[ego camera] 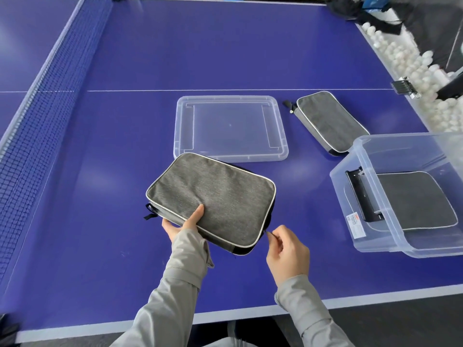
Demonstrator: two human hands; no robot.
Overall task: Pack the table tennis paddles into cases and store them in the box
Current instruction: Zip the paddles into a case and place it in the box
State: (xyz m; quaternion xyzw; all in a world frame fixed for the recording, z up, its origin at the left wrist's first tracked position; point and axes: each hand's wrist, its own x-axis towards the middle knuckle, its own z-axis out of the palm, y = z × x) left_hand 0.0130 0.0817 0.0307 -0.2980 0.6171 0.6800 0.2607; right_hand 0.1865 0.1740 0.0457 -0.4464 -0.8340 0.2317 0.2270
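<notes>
1 grey case (213,196): left hand (183,225) grips near edge (thumb atop), right hand (288,251) pinches zipper pull (269,234).

The nearest case (211,196), grey fabric with pale piping, faces broad side up near the front of the desk (150,58), its zip pull (267,233) at the near right corner. A second case (330,121) lies farther back on the right. A third case (416,201) lies flat inside the clear box (343,196), and the box's lid (230,126) lies flat beside the nearest case.
</notes>
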